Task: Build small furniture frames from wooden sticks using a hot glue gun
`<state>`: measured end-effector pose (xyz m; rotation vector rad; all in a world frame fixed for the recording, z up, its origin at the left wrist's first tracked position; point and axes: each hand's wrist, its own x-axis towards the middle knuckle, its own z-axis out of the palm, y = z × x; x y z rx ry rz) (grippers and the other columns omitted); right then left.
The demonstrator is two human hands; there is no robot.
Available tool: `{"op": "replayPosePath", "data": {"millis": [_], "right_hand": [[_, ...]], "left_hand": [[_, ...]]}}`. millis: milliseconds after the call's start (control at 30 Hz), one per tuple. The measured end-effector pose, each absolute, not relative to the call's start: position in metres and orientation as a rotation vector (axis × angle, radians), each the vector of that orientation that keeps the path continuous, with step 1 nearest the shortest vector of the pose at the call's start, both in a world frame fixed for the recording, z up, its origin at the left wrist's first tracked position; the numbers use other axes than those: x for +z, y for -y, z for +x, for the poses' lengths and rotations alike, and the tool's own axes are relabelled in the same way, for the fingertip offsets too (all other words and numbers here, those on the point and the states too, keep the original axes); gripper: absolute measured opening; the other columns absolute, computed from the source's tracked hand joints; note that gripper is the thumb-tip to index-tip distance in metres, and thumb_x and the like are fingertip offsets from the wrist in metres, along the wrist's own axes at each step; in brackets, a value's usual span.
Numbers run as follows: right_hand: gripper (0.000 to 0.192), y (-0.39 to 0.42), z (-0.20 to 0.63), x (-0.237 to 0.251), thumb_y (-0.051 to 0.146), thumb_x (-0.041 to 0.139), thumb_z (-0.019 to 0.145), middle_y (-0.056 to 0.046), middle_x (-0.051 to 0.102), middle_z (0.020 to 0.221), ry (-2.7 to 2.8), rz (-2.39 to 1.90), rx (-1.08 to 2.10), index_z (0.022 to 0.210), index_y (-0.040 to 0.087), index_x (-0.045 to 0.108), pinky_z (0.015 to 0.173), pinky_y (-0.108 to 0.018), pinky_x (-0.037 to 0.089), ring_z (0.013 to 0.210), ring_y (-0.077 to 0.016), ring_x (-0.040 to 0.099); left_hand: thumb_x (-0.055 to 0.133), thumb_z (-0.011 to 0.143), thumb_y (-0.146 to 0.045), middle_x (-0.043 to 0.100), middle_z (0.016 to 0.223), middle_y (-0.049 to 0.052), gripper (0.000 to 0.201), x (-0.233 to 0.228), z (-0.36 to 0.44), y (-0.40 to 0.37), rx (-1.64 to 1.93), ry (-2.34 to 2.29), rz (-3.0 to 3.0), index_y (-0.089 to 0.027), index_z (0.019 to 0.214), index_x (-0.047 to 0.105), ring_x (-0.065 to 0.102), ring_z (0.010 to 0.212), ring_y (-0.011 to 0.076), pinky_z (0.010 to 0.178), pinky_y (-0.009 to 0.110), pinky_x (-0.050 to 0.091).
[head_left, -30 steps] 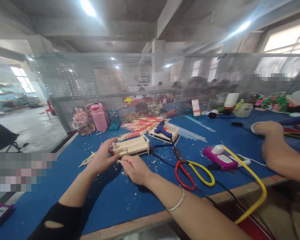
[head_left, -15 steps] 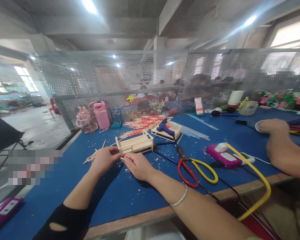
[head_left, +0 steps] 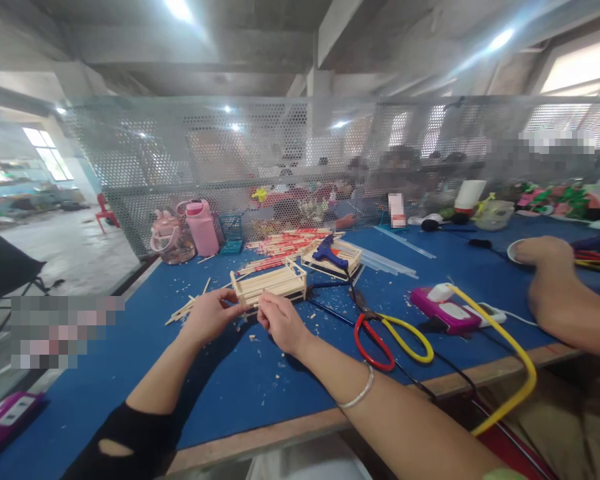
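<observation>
A small tray-like frame of pale wooden sticks [head_left: 273, 283], with short posts and rails, stands on the blue table. At its near left corner, the fingers and thumb of my left hand [head_left: 211, 317] close on the frame. My right hand [head_left: 284, 323] is closed in a pinch at the front side of the frame; whatever lies between its fingertips is hidden. Behind and to the right, a second stick frame [head_left: 353, 257] carries a blue glue gun [head_left: 330, 252]. Loose sticks [head_left: 183, 310] lie left of my left hand.
Scissors with red and yellow handles [head_left: 375, 333] lie right of my right hand, near a purple power strip [head_left: 445, 312] with a yellow cable. Red-marked sticks [head_left: 280, 247], clear glue sticks [head_left: 387, 263] and a pink bottle [head_left: 203, 228] are further back. Another person's hand [head_left: 545, 257] is at the right.
My right hand has lifted slightly and shifted right along the front of the frame, away from my left fingertips. My left hand stays at the corner.
</observation>
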<state>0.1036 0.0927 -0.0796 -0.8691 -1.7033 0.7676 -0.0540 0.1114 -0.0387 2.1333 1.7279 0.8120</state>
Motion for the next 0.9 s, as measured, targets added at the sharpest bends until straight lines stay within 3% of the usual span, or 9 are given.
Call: {"op": "replayPosePath", "data": {"millis": [300, 400, 600, 700, 800, 900], "right_hand": [[0.028, -0.093, 0.099, -0.083, 0.027, 0.047, 0.079, 0.007, 0.035, 0.047, 1.787, -0.971, 0.743, 0.052, 0.021, 0.038, 0.050, -0.025, 0.021, 0.049, -0.0092, 0.031], [0.030, -0.089, 0.098, -0.078, 0.020, 0.052, 0.072, 0.007, 0.034, 0.043, 1.651, -1.051, 0.918, 0.045, 0.019, 0.039, 0.049, -0.023, 0.023, 0.047, -0.0076, 0.031], [0.017, -0.090, 0.128, -0.053, 0.014, 0.049, 0.066, 0.003, 0.056, 0.050, 1.402, -1.167, 1.273, 0.053, 0.020, 0.039, 0.047, -0.021, 0.039, 0.046, -0.0094, 0.051], [0.022, -0.096, 0.170, -0.038, 0.015, 0.053, 0.066, 0.004, 0.060, 0.056, 1.339, -1.209, 1.319, 0.061, 0.022, 0.033, 0.042, -0.019, 0.034, 0.041, -0.0072, 0.045], [0.011, -0.110, 0.223, -0.029, 0.014, 0.049, 0.071, 0.006, 0.053, 0.053, 1.356, -1.495, 1.001, 0.070, 0.022, 0.042, 0.041, -0.019, 0.025, 0.038, -0.0066, 0.033], [0.011, -0.130, 0.270, -0.027, 0.022, 0.044, 0.080, 0.000, 0.053, 0.059, 1.335, -2.015, 0.462, 0.070, 0.021, 0.050, 0.050, -0.024, 0.033, 0.054, -0.0137, 0.049]], "left_hand": [[0.060, 0.063, -0.047, 0.067, 0.065, 0.001, 0.031, -0.040, -0.057, -0.114, 0.795, -1.674, 2.155, -0.018, 0.074, 0.064, 0.059, 0.063, 0.0179, 0.061, 0.026, 0.043], [0.060, 0.065, -0.051, 0.067, 0.066, 0.001, 0.033, -0.042, -0.059, -0.115, 0.797, -1.674, 2.195, -0.019, 0.073, 0.063, 0.059, 0.063, 0.0178, 0.061, 0.025, 0.043], [0.059, 0.068, -0.049, 0.070, 0.079, 0.004, 0.034, -0.044, -0.060, -0.115, 0.756, -1.621, 2.187, -0.018, 0.081, 0.061, 0.062, 0.067, 0.0181, 0.061, 0.026, 0.046], [0.062, 0.065, -0.041, 0.070, 0.088, 0.005, 0.032, -0.044, -0.063, -0.115, 0.696, -1.543, 2.153, -0.018, 0.087, 0.061, 0.064, 0.073, 0.0183, 0.067, 0.028, 0.048], [0.061, 0.064, -0.032, 0.070, 0.091, 0.004, 0.026, -0.045, -0.066, -0.116, 0.631, -1.473, 2.156, -0.018, 0.087, 0.060, 0.064, 0.077, 0.0183, 0.072, 0.029, 0.048], [0.056, 0.067, -0.030, 0.069, 0.090, 0.003, 0.023, -0.048, -0.067, -0.117, 0.612, -1.405, 2.175, -0.019, 0.087, 0.060, 0.065, 0.078, 0.0181, 0.074, 0.029, 0.049]]}}
